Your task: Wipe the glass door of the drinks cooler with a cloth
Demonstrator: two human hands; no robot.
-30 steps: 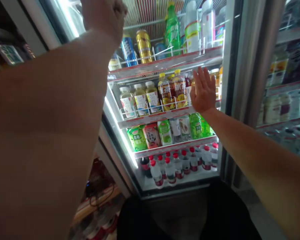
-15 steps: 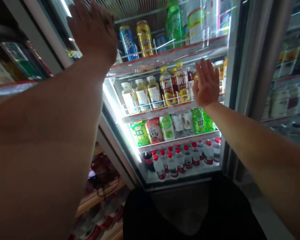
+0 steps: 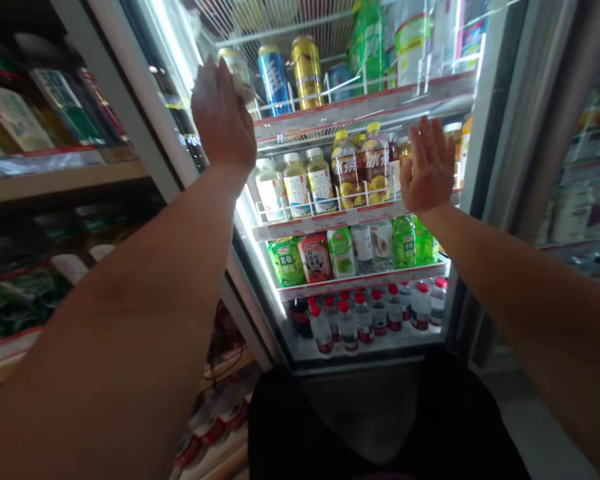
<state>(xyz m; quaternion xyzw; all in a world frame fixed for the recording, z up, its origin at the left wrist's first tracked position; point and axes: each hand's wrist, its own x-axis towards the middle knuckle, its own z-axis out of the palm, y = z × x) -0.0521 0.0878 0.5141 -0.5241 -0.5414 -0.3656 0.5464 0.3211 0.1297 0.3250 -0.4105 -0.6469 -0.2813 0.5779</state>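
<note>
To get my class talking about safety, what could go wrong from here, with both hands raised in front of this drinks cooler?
If nothing separates hands and drinks, which I cannot tell, the left hand might knock the nearby blue can. Likewise, the flat right hand could bump the yellow-capped bottles beside it. With both hands stretched forward and the dark-clothed legs close to the cooler sill, balance may suffer.

Glossy clear door pane (image 3: 300, 141), shiny metal gold can (image 3: 307, 73), smooth plastic red-capped bottles (image 3: 347, 329), matt black trousers (image 3: 473, 427).
</note>
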